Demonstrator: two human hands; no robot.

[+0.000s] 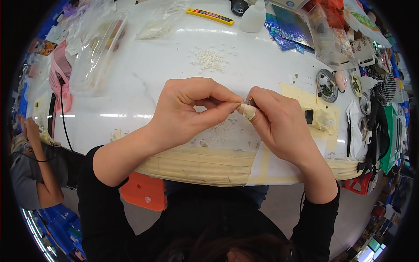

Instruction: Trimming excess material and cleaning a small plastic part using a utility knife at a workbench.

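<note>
Over the front part of the white table [174, 52], my left hand [185, 105] and my right hand [279, 120] meet fingertip to fingertip. The left thumb and forefinger are pinched together; whatever lies between them is too small to make out. A bit of grey metal shows between the right thumb and forefinger, its kind hidden by the fingers. Beige tape [248, 111] wraps the right thumb. Beyond the hands lies a loose pile of tiny white pieces [209, 60]. More fine white bits [222, 131] are scattered below the fingers.
A yellow cutter knife [210, 16], white squeeze bottle [253, 18] and shiny blue sheets [293, 27] lie at the back. Clear plastic trays [98, 54] stand left, round metal tins [326, 86] right. A co-worker's arm [41, 150] shows at far left.
</note>
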